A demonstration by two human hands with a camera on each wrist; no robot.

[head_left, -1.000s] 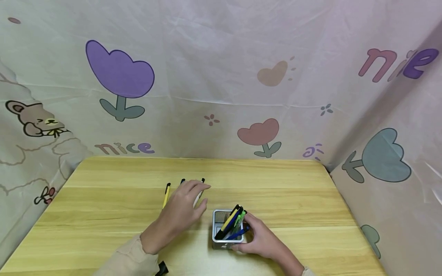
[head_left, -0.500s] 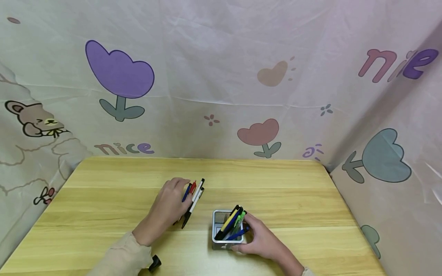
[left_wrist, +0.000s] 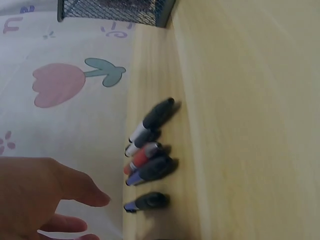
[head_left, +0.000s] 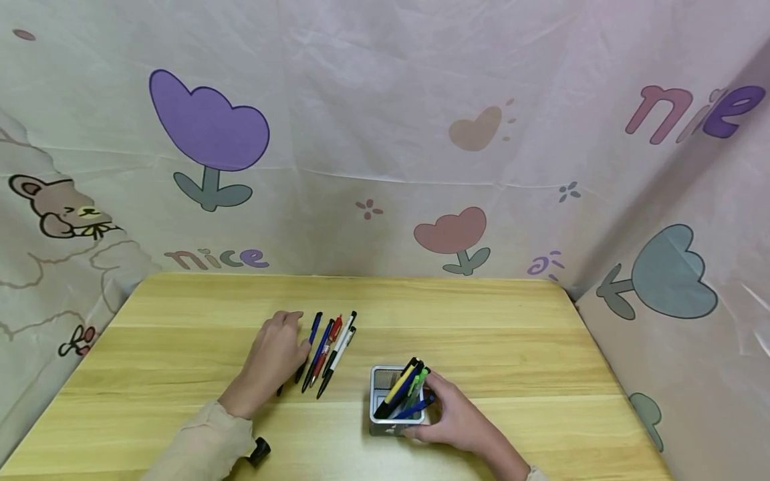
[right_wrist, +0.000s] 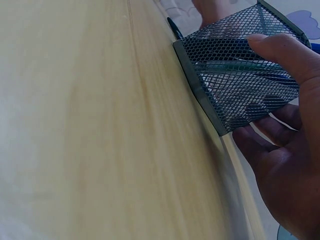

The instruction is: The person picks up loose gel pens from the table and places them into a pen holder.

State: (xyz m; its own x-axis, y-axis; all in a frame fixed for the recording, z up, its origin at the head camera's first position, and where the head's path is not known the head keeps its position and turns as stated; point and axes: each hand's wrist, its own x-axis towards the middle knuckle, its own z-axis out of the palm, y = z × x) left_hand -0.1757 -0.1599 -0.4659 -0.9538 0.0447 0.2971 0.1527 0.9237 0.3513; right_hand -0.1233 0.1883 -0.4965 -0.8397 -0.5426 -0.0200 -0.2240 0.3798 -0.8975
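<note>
Lower-case "nice" is printed on the cloth above the tabletop's back edge, towards its left corner; a second word, past the right corner, is creased so that "n" and "e" read best. The pen cup has a pale mark on its front wall (too small to read). It stands just right of the tabletop's middle, holding yellow, green and blue pens, and the right hand grips it, thumb on the mesh and fingers round the far side. The left hand is well apart from the right, its thumb and fingers parted; a dark tip pokes from beneath it, but I cannot tell whether they touch. Just beside it, two blue pens, a red pen and two white pens slant towards the back edge. Bare wood separates them from the cup, and the cup from the right edge.
</note>
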